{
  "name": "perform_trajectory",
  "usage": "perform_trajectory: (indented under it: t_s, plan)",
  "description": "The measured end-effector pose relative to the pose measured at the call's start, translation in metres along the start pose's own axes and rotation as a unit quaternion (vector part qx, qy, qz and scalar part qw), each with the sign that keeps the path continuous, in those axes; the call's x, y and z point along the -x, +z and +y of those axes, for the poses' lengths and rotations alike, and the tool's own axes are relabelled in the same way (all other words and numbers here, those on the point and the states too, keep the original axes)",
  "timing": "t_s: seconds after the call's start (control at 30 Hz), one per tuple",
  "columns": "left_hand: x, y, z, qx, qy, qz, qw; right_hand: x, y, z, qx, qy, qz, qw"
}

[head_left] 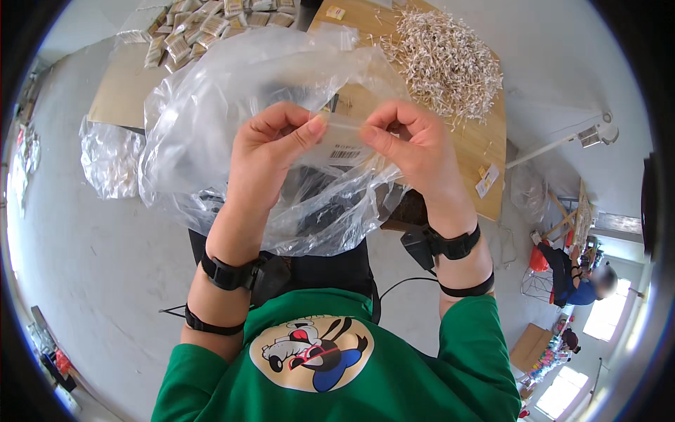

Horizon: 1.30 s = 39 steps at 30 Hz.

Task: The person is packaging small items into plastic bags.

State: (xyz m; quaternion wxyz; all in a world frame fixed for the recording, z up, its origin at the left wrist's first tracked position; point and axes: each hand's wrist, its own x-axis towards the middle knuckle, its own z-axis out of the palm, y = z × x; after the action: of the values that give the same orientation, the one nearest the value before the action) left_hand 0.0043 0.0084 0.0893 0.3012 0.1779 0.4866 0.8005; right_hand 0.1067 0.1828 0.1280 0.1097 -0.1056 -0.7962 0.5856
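Room: grey floor (105, 253), bright windows (608, 316) lower right | desk (485, 141): wooden, bearing pale stick heap (446, 60), small packets (204, 24) | left hand (271, 158), right hand (415, 151): both pinching small clear packet (341, 137) above large plastic bag (232, 91), raised over desk edge.

Bright daylight is flooding in from windows (605, 316) at lower right, glare is glinting off the clear plastic bag (232, 91), and fisheye distortion is bending the dark-vignetted edges.
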Motion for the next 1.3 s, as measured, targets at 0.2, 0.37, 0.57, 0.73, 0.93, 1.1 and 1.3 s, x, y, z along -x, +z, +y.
perform_trajectory:
  t_s: [0.2,0.37,0.57,0.73,0.93,1.1,1.3]
  plan:
    - [0.0,-0.001,0.002,0.017,0.005,0.0,1.0,0.001,-0.003,-0.001,-0.013,-0.013,0.009,1.0]
    - [-0.004,0.003,-0.001,0.016,0.013,-0.003,1.0,-0.005,-0.003,0.002,-0.055,-0.06,0.009,0.997]
    - [0.0,0.009,0.002,0.041,-0.108,-0.057,0.992,-0.006,0.004,-0.016,0.019,0.019,-0.017,0.999]
    - [0.01,0.013,-0.013,0.024,-0.17,-0.088,0.981,-0.01,-0.007,-0.007,-0.027,0.017,0.031,0.999]
    - [0.019,0.005,-0.026,-0.006,-0.179,-0.129,0.975,-0.01,-0.009,0.001,-0.035,0.033,0.066,0.997]
    - [0.018,-0.009,-0.012,-0.02,-0.209,-0.086,0.974,-0.004,-0.006,0.006,-0.001,0.018,0.097,0.995]
    - [0.023,-0.016,-0.022,-0.01,-0.175,-0.099,0.98,0.003,-0.003,0.012,-0.036,-0.007,0.117,0.992]
